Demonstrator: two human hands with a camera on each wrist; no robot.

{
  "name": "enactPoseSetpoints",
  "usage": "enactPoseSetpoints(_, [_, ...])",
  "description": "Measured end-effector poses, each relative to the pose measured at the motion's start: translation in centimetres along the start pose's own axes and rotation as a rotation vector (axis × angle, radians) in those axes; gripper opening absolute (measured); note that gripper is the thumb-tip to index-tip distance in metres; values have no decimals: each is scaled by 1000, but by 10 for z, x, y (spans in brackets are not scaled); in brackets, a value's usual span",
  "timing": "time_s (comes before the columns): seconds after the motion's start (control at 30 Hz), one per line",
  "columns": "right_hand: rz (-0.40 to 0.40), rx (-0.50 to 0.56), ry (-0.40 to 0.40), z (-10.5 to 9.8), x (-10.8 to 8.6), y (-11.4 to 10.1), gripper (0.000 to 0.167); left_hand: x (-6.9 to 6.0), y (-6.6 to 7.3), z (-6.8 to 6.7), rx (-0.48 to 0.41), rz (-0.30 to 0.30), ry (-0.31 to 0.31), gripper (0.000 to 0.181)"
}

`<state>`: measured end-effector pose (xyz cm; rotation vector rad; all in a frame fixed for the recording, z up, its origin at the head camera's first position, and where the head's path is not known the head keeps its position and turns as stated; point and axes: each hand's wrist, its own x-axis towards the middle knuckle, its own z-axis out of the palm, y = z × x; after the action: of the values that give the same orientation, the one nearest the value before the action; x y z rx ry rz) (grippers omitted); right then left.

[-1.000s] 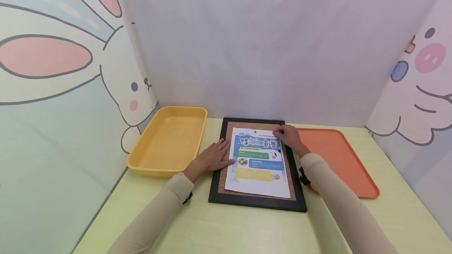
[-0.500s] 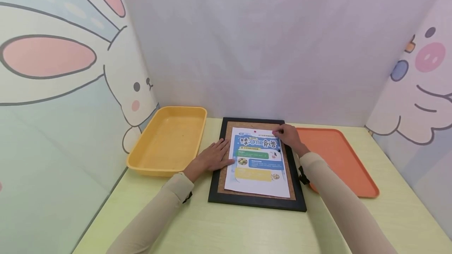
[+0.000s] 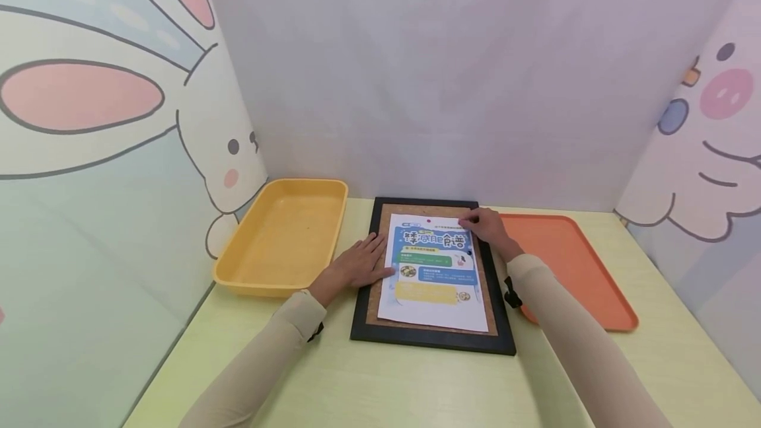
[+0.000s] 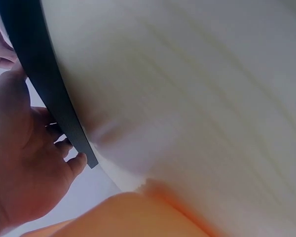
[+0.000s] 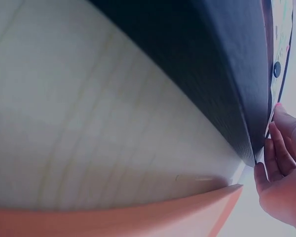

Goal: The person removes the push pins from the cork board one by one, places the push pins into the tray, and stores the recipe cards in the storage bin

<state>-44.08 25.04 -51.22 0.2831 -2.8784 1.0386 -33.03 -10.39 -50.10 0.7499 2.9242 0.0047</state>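
Light cloth backdrop [image 3: 416,84] behind a pale counter [image 3: 434,385], with a yellow tray [image 3: 297,230] at the counter's back left corner and an orange tray [image 3: 573,263] toward its right edge. Between the trays, close to the back edge, lies a black-framed corkboard [image 3: 433,339] bearing a printed poster [image 3: 436,277]; the long axes of both run from the back edge toward the near edge. Governing relation: the pink pushpin [image 3: 462,222] sits at the poster's back right corner, directly at the fingertips of the right hand [image 3: 490,230] and on the side of them toward the counter's left edge. The right hand's fingers are drawn together and appear to pinch this pin; whether its point has entered the cork is hidden. The left hand [image 3: 355,265] lies across the long side of the corkboard facing the counter's left edge, its fingers extended and slightly apart, clamped on nothing, its thumb reaching the poster's margin. It is well apart from the pink pin, so the right is the nearer hand. A red pushpin [image 3: 429,221] marks the middle of the poster's back edge; a black pushpin [image 3: 469,253] stands near its right margin, just nearer the viewer than the right hand's fingers.
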Motion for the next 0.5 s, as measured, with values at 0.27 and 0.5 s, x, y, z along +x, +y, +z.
enactPoseSetpoints(0.27, [-4, -8, -17, 0, 3, -1, 30, 2, -4, 3, -5, -11, -16, 92])
enactPoseSetpoints(0.5, [11, -11, -20, -2, 3, -4, 29, 0, -5, 1, -16, -5, -15, 92])
